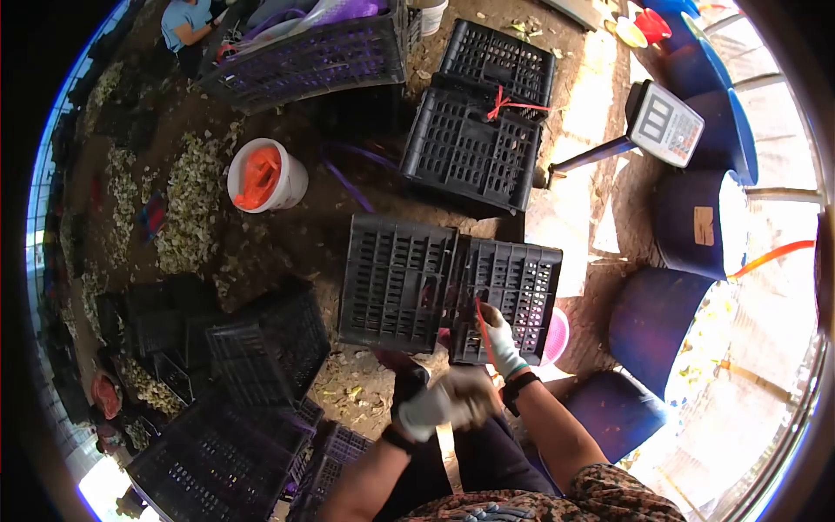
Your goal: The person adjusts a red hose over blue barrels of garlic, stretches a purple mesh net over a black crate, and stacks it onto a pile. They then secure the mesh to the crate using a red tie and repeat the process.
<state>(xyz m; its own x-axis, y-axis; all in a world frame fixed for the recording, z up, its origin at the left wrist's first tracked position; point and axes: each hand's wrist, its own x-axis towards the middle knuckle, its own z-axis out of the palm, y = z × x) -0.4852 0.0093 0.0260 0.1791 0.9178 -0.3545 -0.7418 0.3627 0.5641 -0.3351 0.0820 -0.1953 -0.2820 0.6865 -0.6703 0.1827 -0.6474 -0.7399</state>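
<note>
My right hand [502, 339], in a white and brown glove, is closed on a thin red strip [484, 331] at the near edge of a black slatted crate [513, 271]. My left hand [450, 402], gloved the same way, is smeared by motion just below and to the left, in front of my legs; its fingers cannot be made out. A second black crate panel [396, 283] lies beside the first on the left. Farther off, a red ribbon [503, 104] is tied on another pair of black crates [474, 143].
A white bucket [296, 183] with orange contents stands at the left. Black crates [270, 348] are piled at lower left. At the right are a scale display [668, 124], blue barrels [657, 322] and a pink basket [557, 337]. A person [184, 26] is at the upper left.
</note>
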